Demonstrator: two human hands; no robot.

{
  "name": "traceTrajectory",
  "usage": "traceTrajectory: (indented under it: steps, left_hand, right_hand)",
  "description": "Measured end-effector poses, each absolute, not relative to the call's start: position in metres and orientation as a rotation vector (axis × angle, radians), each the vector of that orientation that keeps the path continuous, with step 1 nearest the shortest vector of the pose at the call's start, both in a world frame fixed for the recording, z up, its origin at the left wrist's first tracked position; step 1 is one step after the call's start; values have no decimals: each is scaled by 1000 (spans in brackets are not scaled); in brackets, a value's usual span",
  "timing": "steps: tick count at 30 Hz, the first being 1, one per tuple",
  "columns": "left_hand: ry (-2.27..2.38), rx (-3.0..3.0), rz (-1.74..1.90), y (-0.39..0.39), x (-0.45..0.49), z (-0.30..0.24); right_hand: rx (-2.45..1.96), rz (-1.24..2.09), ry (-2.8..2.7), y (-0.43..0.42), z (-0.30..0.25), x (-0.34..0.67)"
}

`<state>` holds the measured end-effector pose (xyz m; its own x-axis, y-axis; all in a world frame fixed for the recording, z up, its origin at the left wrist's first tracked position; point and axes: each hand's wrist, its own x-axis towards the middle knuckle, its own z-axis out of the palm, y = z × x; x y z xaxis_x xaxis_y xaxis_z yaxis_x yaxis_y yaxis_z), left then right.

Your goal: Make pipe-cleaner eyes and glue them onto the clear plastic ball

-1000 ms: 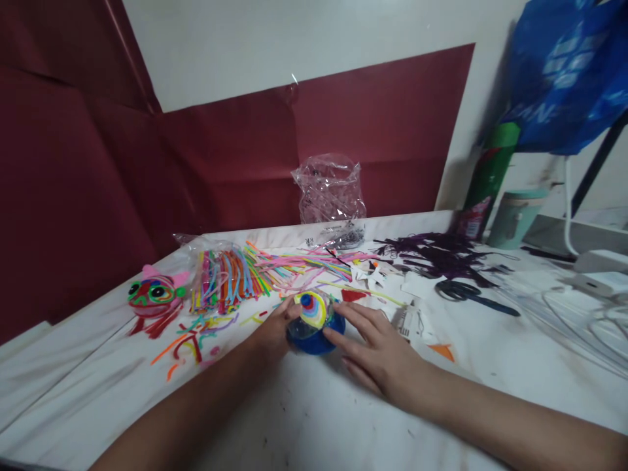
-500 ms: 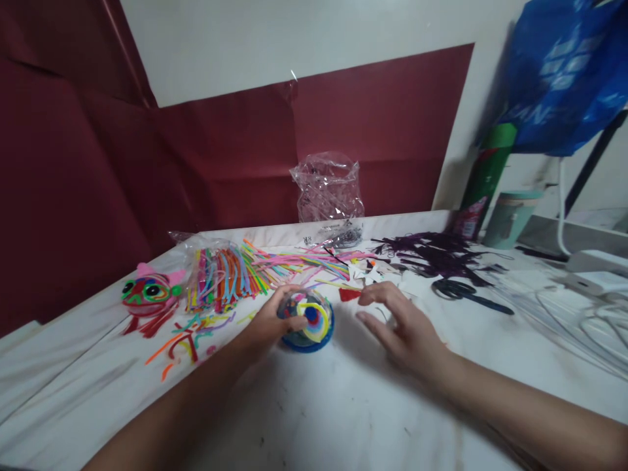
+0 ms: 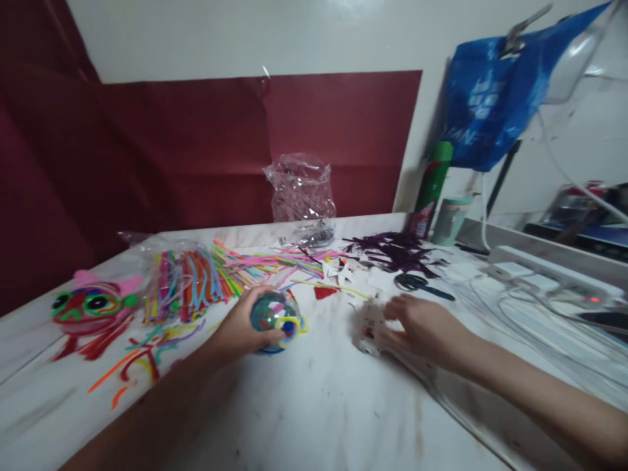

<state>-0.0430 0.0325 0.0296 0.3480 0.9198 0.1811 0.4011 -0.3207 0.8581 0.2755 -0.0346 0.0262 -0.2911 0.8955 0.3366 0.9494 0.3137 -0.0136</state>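
Observation:
My left hand (image 3: 245, 324) is closed around a clear plastic ball (image 3: 267, 317) with colourful bits inside or behind it. My thumb presses a yellow, white and blue coiled eye shape (image 3: 289, 329) against its front. Over to the right, my right hand (image 3: 417, 327) is closed on a blurred white corded device (image 3: 370, 327) with a small red mark. Its cord trails along the table towards the lower right. A red triangular scrap (image 3: 325, 292) and a thin yellow pipe cleaner (image 3: 338, 288) lie between and beyond my hands.
A pink pipe-cleaner face (image 3: 93, 307) sits at the left, near cut pipe-cleaner pieces (image 3: 142, 360). Bundled pipe cleaners (image 3: 189, 281), purple strands (image 3: 392, 252) and black-handled scissors (image 3: 422, 286) lie behind. A power strip (image 3: 554, 278) with cables stands at the right.
My right hand, empty before, now grips the white corded device. The ball has turned in my left hand, so the eye shape sits lower and juts out to the right. The view has shifted right.

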Motion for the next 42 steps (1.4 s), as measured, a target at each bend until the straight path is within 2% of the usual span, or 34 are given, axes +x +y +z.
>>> traceTrajectory:
  steps: [2,5,10,14,17,19,23,29,42]
  left_hand:
    - [1136,2014,897,32,-42,25]
    - [1140,2242,893,29,-39,21]
    - [1068,2470,875,22,-35,22]
    - [1010,2541,862,19,-34,21]
    - [960,2586,859,18,-34,20]
    - [945,2618,860,17,-34,20]
    - [928,2657,855,15,-33,19]
    - [937,2701,849,15,-32,19]
    - [890,2733,830,12,-29,19]
  right_hand:
    - [-1720,-420,-2371,-46,-1,284]
    - [-1701,-434,-2351,-55,-30,296]
    - [-1716,-407,-2233,-54,-45,307]
    - [-1547,-337,-2122,-63,-32,305]
    - [-1230,-115,-2132,-75,-7,290]
    - [-1030,39,-2199,-78,12,274]
    - [-766,93,-2405,-72,30,248]
    - [-750,259,-2449,-67,22,245]
    - [-787,286,-2498,-68,10,252]
